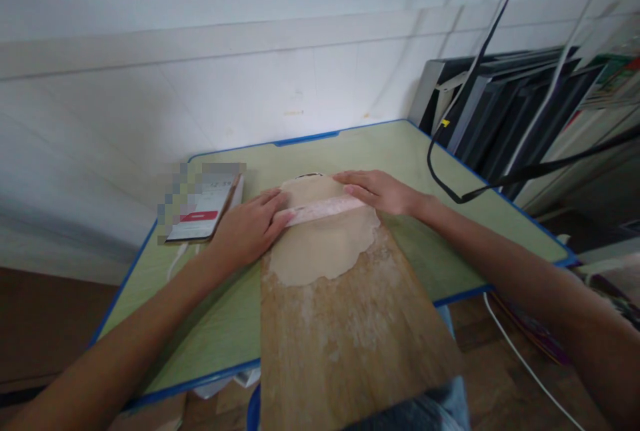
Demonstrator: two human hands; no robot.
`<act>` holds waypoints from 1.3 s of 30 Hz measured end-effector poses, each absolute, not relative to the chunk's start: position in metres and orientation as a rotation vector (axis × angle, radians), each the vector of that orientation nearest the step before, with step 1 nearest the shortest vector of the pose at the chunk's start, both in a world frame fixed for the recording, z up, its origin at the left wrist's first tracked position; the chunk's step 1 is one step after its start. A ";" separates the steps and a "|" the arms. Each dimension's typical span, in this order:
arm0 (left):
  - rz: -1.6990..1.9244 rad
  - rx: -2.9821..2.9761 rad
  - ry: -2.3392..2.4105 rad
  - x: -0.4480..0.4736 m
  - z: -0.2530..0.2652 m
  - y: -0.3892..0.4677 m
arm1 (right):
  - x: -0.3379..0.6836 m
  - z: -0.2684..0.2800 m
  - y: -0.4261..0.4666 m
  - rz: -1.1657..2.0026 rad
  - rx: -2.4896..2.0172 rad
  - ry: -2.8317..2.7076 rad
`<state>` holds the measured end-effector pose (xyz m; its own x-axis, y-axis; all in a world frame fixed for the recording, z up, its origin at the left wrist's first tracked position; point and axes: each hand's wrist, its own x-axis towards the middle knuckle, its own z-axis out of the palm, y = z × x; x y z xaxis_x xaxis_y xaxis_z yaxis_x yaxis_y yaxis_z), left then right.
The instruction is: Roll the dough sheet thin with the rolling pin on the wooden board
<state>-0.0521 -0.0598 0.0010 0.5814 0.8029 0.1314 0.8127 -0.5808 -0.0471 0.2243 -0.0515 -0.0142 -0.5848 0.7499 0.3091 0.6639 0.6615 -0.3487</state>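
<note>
A flattened sheet of dough (325, 251) lies on a wooden board (345, 337), its edge thin and uneven. Across it rests a pale, floury rolling pin (325, 209), slightly tilted up to the right. My left hand (257, 223) is over the pin's left end, thumb along it and fingers pointing forward. On the right end sits my right hand (377, 189), its fingers reaching left over the pin and the dough's far part. Both palms hide the ends of the pin. Flour is smeared on the board's bare wood.
A phone (205, 207) with a lit screen leans at the table's left, a white cable (176, 261) below it. The green table (415, 151) has a blue rim. A black strap (463, 199) hangs at right. Dark flat panels (505, 104) lean beside the table.
</note>
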 end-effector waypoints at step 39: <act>-0.110 -2.729 -1.348 -0.047 0.001 -0.098 | 0.227 -0.005 -0.076 0.152 -1.001 -2.780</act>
<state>-0.0472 -0.0983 0.0011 0.6065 0.7879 0.1069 0.7948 -0.6045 -0.0535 0.2270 -0.0756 -0.0053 -0.7564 0.6397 0.1364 0.6211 0.7679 -0.1569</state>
